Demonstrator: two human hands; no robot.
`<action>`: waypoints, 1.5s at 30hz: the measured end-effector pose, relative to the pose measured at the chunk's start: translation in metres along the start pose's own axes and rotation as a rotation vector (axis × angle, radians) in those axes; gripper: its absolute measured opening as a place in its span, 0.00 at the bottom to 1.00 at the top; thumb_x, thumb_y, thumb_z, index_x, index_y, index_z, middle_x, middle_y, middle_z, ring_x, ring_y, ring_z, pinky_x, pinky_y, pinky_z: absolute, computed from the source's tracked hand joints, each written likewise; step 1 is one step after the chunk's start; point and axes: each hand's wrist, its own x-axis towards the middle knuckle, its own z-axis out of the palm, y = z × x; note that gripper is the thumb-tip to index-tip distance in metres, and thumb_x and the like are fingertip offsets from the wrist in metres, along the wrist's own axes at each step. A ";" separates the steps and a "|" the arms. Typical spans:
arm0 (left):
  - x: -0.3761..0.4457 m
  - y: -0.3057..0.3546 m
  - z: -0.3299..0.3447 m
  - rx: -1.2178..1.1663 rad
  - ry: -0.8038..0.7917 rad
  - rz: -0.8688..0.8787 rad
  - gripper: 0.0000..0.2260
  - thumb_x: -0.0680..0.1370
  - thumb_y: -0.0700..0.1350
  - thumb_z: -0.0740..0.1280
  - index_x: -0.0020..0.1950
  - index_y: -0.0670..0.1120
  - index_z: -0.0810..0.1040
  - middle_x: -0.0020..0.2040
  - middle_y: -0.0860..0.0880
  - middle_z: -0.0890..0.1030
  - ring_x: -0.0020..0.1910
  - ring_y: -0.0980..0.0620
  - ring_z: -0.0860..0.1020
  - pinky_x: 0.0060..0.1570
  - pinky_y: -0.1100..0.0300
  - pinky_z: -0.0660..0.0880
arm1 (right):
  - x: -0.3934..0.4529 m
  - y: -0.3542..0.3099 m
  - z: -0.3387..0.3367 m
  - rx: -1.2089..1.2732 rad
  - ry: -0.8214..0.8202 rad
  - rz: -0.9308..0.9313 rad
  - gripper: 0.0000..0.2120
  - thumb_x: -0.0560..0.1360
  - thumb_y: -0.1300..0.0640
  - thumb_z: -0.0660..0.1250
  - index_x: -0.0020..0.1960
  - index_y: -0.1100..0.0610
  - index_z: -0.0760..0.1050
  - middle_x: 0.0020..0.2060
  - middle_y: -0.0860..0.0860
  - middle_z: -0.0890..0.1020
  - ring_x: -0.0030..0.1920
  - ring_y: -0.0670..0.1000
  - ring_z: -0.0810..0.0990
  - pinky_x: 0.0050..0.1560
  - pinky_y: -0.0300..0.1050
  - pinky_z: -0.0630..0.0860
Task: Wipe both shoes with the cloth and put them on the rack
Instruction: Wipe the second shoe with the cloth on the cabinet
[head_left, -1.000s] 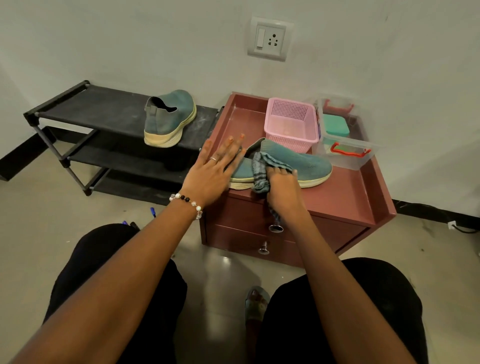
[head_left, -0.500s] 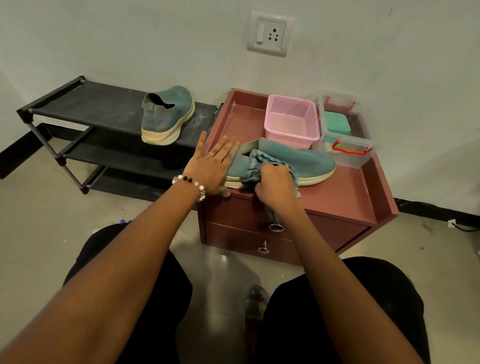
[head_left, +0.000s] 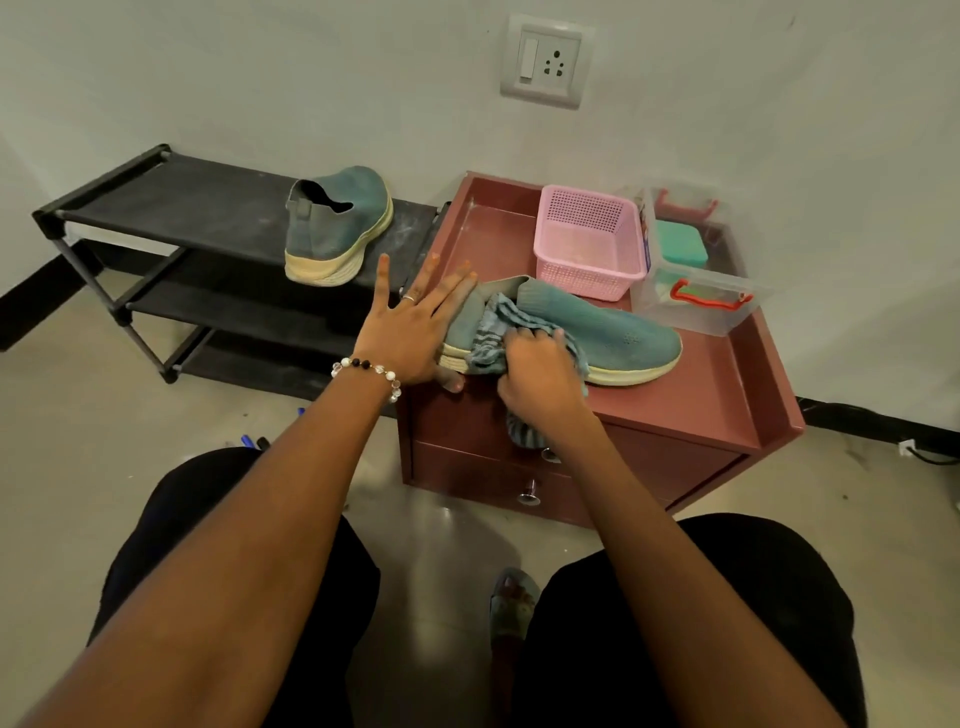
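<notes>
A teal slip-on shoe (head_left: 618, 335) with a cream sole lies on its side-facing length on the maroon drawer cabinet (head_left: 691, 405), toe to the right. My left hand (head_left: 415, 322), fingers spread straight, presses on its heel end. My right hand (head_left: 540, 371) grips a striped blue-grey cloth (head_left: 493, 332) bunched against the shoe's near side; a tail of cloth hangs over the cabinet's front edge. The second teal shoe (head_left: 337, 223) stands on the top shelf of the black rack (head_left: 171, 202), heel toward me.
A pink mesh basket (head_left: 589, 241) and a clear plastic box with red handles (head_left: 696, 280) stand at the back of the cabinet. A wall socket (head_left: 545, 62) is above. The rack has lower shelves. My knees and a sandalled foot (head_left: 511, 603) are below.
My right hand with the cloth has rubbed along the shoe's near side, shifting slightly down and back. My left hand stays on the heel, fingers spread wider.
</notes>
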 end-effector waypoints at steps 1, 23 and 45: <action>0.001 -0.001 0.002 -0.030 0.006 -0.011 0.58 0.63 0.75 0.63 0.77 0.48 0.35 0.79 0.52 0.39 0.75 0.47 0.34 0.66 0.28 0.37 | -0.001 -0.004 -0.001 0.074 0.012 -0.046 0.23 0.71 0.64 0.60 0.66 0.63 0.68 0.62 0.59 0.74 0.63 0.61 0.70 0.71 0.53 0.57; 0.010 -0.004 0.004 -0.092 0.011 -0.018 0.36 0.79 0.55 0.53 0.77 0.48 0.32 0.78 0.54 0.36 0.77 0.47 0.37 0.66 0.29 0.36 | 0.022 -0.014 0.011 0.011 -0.063 -0.354 0.34 0.70 0.64 0.61 0.75 0.62 0.55 0.73 0.57 0.63 0.73 0.56 0.59 0.76 0.50 0.48; 0.013 0.001 0.000 -0.129 -0.044 -0.034 0.32 0.80 0.48 0.52 0.78 0.47 0.38 0.79 0.54 0.41 0.77 0.48 0.37 0.63 0.26 0.36 | 0.030 -0.017 0.011 0.036 -0.072 -0.301 0.26 0.70 0.66 0.62 0.67 0.66 0.65 0.65 0.60 0.69 0.68 0.58 0.65 0.68 0.42 0.59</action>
